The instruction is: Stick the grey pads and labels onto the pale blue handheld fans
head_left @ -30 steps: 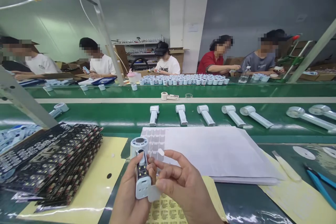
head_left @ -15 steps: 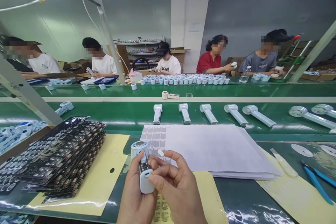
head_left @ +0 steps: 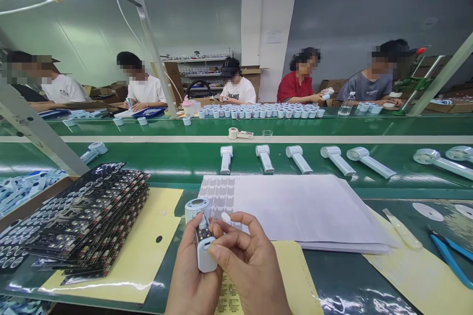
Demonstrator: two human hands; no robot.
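My left hand [head_left: 190,275] is wrapped round a small pale-blue handheld device [head_left: 201,234] with a round head and an open body that shows a circuit board. It holds the device upright over the bench's near edge. My right hand [head_left: 247,261] pinches at the device's side, with a small white pad [head_left: 225,217] stuck on a fingertip. Right behind my hands lies a stack of white sheets [head_left: 295,206] carrying rows of such pads.
A pile of black circuit-board panels [head_left: 81,216] lies on yellow paper at left. Several finished devices [head_left: 299,158] ride the green conveyor [head_left: 177,157]. Blue cutters [head_left: 449,253] and a white tool [head_left: 402,229] lie at right. Several people work across the far belt.
My hands and the device have shifted slightly away from me; my right fingers have closed in on the device's side. The devices on the conveyor have drifted right.
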